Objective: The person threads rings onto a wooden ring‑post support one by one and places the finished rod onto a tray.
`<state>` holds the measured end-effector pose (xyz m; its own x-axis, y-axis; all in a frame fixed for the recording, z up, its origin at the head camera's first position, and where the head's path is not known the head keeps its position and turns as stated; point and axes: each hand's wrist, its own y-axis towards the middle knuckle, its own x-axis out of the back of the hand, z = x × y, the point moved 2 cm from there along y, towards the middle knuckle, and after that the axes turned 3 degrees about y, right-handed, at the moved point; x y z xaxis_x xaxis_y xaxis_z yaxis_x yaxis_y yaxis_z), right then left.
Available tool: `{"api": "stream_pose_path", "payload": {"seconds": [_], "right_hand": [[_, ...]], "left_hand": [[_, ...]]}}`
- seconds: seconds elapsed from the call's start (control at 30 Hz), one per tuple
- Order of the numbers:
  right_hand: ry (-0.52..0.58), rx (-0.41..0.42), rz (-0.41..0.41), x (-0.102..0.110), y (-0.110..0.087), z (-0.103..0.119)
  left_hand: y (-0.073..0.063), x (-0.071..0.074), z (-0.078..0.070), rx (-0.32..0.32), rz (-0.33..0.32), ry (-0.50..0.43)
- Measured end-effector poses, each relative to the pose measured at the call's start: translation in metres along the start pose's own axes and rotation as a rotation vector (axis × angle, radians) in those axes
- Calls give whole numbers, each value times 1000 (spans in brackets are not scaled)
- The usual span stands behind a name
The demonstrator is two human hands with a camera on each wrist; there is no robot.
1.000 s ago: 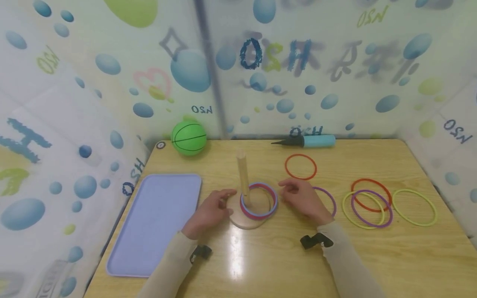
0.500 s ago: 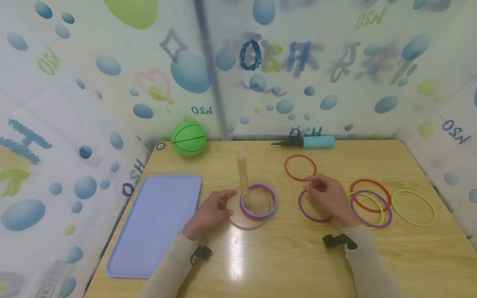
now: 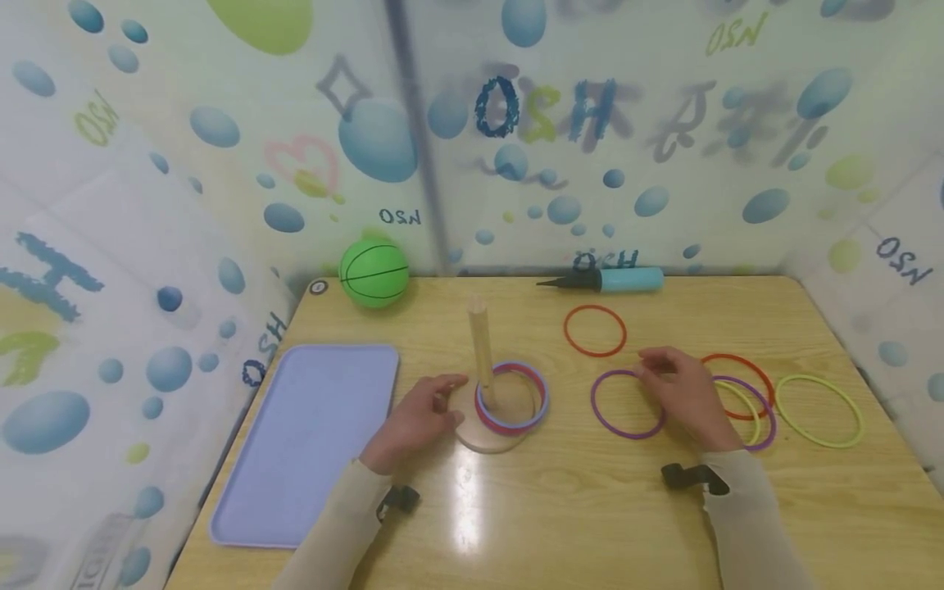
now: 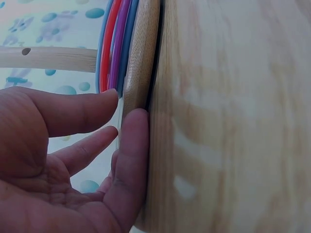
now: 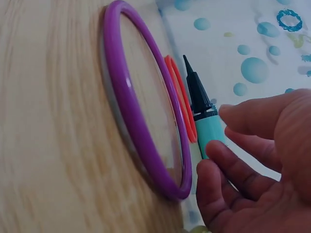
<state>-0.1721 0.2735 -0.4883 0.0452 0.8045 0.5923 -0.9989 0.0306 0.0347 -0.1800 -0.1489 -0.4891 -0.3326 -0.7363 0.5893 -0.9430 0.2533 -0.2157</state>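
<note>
My left hand (image 3: 415, 419) rests at the left edge of a round wooden base (image 3: 472, 442), its fingers touching the rim in the left wrist view. From the base rises a wooden peg (image 3: 481, 348). A stack of rings in blue, red and purple (image 4: 116, 53) lies around the peg, shifted toward the right. My right hand (image 3: 687, 400) hovers with loosely bent fingers and holds nothing. Beside it, a single purple ring (image 3: 633, 437) lies on the table. Partly hidden behind that hand are overlapping red (image 3: 737, 357), purple (image 3: 774, 426) and yellow rings (image 3: 757, 422).
A lone red ring (image 3: 595, 355) lies farther back, and a yellow ring (image 3: 861, 418) at the far right. Along the back edge are a green ball (image 3: 374, 274) and a blue hand pump (image 3: 630, 280). The lavender tray (image 3: 310, 442) stands on the left.
My right hand has moved right, away from the ring stack and past the single purple ring, uncovering most of it. The left hand and the rings have stayed put.
</note>
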Motion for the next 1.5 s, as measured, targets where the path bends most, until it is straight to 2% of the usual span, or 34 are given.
{"api": "stream_pose_path", "payload": {"seconds": [0.23, 0.47, 0.6, 0.73, 0.87, 1.03, 1.13, 1.33, 1.5], "right_hand": [[-153, 40, 45, -5, 6, -3], [-250, 78, 73, -10, 11, 2], [-298, 85, 102, -10, 16, 4], [-301, 60, 167, -8, 22, 5], [-274, 50, 209, -5, 27, 4], [-266, 115, 207, 0, 31, 2], [-239, 143, 215, 1, 32, 3], [-54, 89, 264, -1, 26, 7], [128, 53, 310, -8, 21, 13]], "left_hand": [[1, 0, 0, -18, -1, 12], [0, 0, 0, -29, 10, 22], [0, 1, -1, -23, 31, 22], [0, 4, 0, -46, 59, 43], [2, 7, 0, -64, 90, 58], [3, 9, -1, -56, 110, 66], [4, 10, -1, -76, 116, 81], [9, 11, 3, -164, 122, 148], [8, 13, 4, -168, 128, 175]]}}
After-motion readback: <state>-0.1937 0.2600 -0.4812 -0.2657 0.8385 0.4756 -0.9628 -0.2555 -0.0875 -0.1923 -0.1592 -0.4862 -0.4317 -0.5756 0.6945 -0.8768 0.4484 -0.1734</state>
